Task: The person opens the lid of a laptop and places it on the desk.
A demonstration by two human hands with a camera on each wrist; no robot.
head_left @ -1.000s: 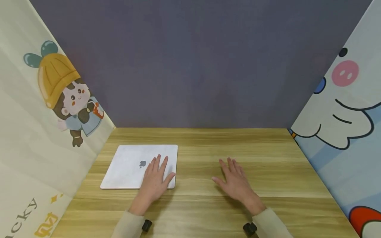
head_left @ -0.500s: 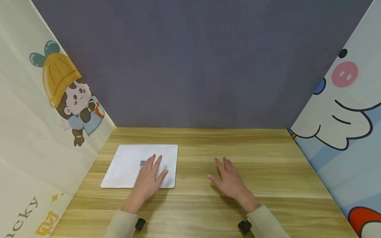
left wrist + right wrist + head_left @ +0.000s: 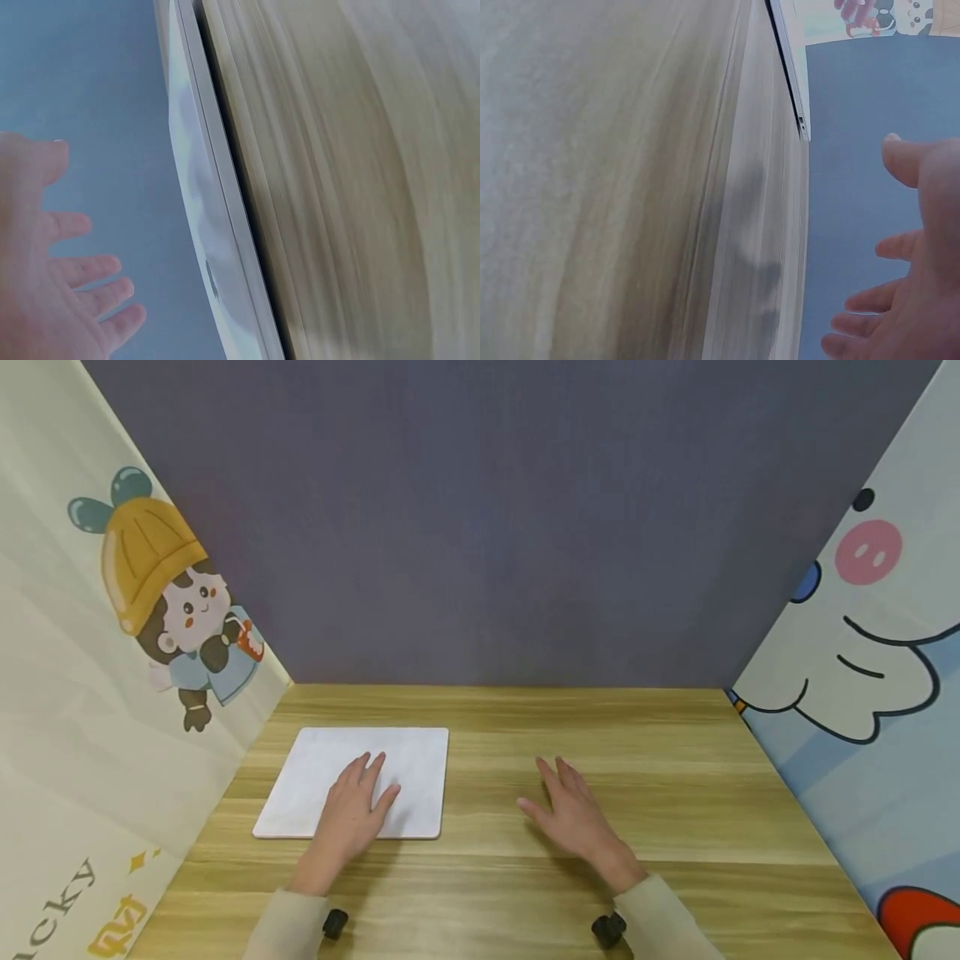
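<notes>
A closed silver laptop point(image 3: 416, 760) lies flat on the left part of the wooden table. Above its lid hovers my left hand point(image 3: 348, 814), palm down with the fingers spread; in the head view it covers the logo. The left wrist view shows a gap between that hand point(image 3: 67, 277) and the laptop point(image 3: 210, 217). Over bare wood to the right of the laptop, my right hand point(image 3: 573, 818) is held with its fingers extended and holds nothing. From the right wrist, the hand point(image 3: 907, 277) appears raised off the table, with the laptop's edge point(image 3: 791, 67) beyond it.
The wood-grain table point(image 3: 637, 735) ends at a dark grey panel point(image 3: 480, 527) at the back. Printed cartoon curtains stand on the left point(image 3: 60, 693) and right point(image 3: 900, 693). A small black device point(image 3: 335, 924) sits at the left wrist, another point(image 3: 608, 931) at the right.
My left hand has shifted left across the laptop, now covering its logo. The right hand has drifted slightly left too. The laptop stays in place.
</notes>
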